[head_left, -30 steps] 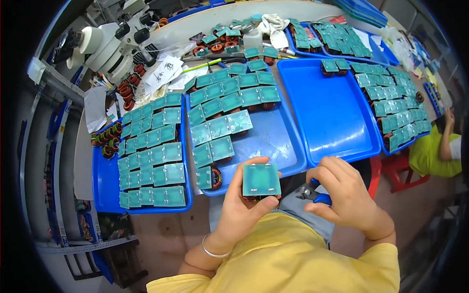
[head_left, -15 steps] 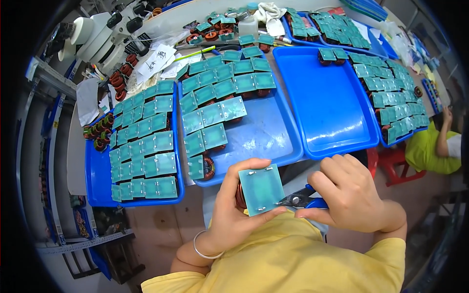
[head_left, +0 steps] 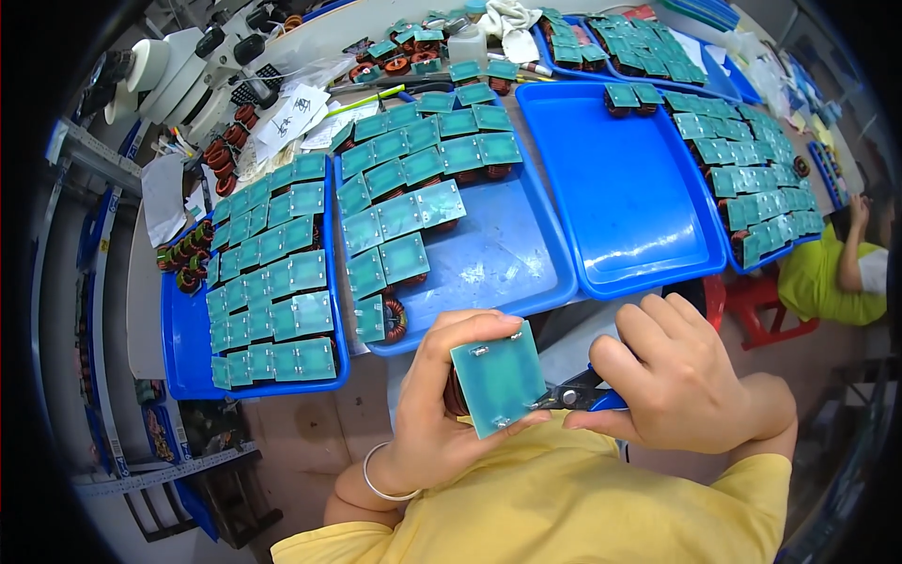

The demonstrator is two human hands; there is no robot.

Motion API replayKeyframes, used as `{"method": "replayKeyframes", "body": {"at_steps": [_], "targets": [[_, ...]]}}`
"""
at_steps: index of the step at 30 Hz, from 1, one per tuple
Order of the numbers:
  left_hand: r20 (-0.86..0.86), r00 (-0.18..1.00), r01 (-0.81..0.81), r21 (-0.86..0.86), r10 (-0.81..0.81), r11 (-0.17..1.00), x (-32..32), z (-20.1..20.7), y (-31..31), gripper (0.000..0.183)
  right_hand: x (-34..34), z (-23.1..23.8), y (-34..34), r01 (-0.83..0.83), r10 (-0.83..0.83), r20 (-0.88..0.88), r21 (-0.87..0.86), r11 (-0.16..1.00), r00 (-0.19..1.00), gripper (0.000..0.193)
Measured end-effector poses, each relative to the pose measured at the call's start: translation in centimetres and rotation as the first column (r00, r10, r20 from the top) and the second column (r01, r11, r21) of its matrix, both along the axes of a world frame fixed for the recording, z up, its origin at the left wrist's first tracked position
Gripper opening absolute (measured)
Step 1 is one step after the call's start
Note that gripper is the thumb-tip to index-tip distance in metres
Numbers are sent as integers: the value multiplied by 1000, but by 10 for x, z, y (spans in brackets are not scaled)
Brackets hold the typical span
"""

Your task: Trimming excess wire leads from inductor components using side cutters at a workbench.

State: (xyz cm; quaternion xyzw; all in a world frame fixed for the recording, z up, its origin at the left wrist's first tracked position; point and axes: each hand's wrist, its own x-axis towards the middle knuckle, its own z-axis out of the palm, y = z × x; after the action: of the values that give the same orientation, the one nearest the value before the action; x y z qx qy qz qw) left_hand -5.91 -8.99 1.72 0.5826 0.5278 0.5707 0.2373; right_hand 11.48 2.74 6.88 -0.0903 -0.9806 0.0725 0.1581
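Observation:
Between the thumb and fingers of my left hand [head_left: 442, 385] is a square green circuit board [head_left: 498, 378]. It has a copper-wound coil [head_left: 455, 393] behind it, partly hidden by my fingers. Small silvery pins stand near the board's top and bottom edges. My right hand [head_left: 672, 376] is closed round the blue handles of small cutting pliers [head_left: 570, 396]. Their dark jaws point left and reach the board's lower right corner, by the pins there. Whether the jaws touch a pin is too small to tell.
Blue trays with rows of similar boards stand at the left [head_left: 344, 371], centre [head_left: 567, 299] and far right [head_left: 742, 268]. Another blue tray [head_left: 639, 216] holds two boards at its far end. A microscope [head_left: 169, 70] stands at the back left. A person in green [head_left: 827, 282] sits at right.
The board in my left hand has tilted and shifted slightly left and down. The pliers' jaws have moved a little lower, toward its bottom right corner. My right hand stays closed on the handles.

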Motion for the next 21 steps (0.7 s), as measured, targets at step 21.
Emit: {"method": "replayKeyframes", "body": {"at_steps": [21], "targets": [[354, 925, 229, -239, -135, 944, 4, -2, -8, 68, -3, -7, 0, -45, 44, -10, -120, 992, 999, 48]]}}
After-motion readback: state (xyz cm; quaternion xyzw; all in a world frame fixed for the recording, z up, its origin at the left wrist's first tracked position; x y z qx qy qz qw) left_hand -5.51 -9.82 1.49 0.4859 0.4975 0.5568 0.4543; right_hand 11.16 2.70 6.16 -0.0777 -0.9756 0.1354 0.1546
